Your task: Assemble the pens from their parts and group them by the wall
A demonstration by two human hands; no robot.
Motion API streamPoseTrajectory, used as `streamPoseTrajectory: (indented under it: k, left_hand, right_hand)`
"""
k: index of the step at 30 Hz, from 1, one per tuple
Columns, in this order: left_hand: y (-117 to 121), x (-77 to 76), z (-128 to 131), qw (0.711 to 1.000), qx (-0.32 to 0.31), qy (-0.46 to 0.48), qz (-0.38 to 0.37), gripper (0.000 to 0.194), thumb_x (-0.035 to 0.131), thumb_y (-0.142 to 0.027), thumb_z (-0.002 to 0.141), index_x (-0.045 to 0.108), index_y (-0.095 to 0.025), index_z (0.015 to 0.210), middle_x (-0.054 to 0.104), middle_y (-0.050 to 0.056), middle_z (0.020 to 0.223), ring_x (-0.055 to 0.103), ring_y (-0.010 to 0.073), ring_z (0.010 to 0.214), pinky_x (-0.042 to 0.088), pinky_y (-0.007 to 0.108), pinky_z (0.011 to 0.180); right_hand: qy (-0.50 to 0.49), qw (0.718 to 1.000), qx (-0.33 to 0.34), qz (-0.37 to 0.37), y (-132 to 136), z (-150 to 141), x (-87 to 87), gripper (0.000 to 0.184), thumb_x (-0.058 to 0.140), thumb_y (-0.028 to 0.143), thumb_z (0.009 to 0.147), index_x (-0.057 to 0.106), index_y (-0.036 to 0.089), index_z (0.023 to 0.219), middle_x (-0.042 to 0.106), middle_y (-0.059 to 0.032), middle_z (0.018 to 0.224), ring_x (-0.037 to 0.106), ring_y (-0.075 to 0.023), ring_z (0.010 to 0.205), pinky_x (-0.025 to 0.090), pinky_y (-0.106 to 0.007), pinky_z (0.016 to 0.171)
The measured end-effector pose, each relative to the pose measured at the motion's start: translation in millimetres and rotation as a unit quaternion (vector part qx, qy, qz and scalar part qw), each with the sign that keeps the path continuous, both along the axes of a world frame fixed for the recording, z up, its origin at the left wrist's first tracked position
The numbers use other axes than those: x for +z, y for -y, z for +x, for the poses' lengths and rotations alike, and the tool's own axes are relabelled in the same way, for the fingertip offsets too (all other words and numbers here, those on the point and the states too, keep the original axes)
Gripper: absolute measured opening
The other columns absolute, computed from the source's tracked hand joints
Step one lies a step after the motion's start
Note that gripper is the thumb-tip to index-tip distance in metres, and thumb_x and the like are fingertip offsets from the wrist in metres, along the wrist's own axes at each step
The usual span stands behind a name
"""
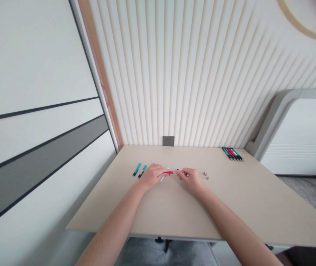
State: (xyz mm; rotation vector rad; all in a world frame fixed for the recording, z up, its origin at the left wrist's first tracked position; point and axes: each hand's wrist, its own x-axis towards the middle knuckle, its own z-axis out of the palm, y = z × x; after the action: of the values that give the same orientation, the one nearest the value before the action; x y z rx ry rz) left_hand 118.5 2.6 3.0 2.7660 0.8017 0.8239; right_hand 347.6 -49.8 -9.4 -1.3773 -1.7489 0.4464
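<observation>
Matte beige tabletop [174,212] below ribbed cream wall panelling [152,74]. Slim red pen barrel [169,172], presumably plastic, spans the gap between the hands: left hand [151,175] pinched shut on one end, right hand [190,177] curled at its pale tip, exact hold unclear. Likely light, stiff, slightly slick; best taken mid-barrel. Around: small grey-ended pieces [207,178] right, two turquoise-and-black pens [137,169] left, mixed pen row [232,154] far right.
</observation>
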Motion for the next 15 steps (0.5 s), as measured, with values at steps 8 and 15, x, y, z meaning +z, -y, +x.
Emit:
streamPoseTrajectory:
  k: [8,15]
  left_hand:
    - [-6,-0.8,-7,0.997,0.076,0.026,-0.005,0.019,0.051,-0.025,0.099,0.067,-0.024,0.109,0.073,0.003,0.103,0.066,0.0179,0.095,0.047,0.031,0.086]
    - [-15,-8.0,-13,0.987,0.152,0.043,-0.007,0.018,0.055,-0.02,0.095,0.065,-0.022,0.11,0.072,0.005,0.104,0.065,0.0211,0.096,0.048,0.035,0.086]
  right_hand:
    - [0.018,0.999,-0.023,0.044,-5,-1,0.4,0.045,0.031,0.039,0.101,0.071,0.021,0.107,0.074,-0.0101,0.101,0.067,-0.0231,0.094,0.049,-0.034,0.084]
    - [0.118,0.992,0.025,0.039,-8,-8,-4.8,0.025,0.054,0.025,0.091,0.07,0.023,0.11,0.072,-0.0086,0.109,0.061,-0.0269,0.105,0.042,-0.041,0.093]
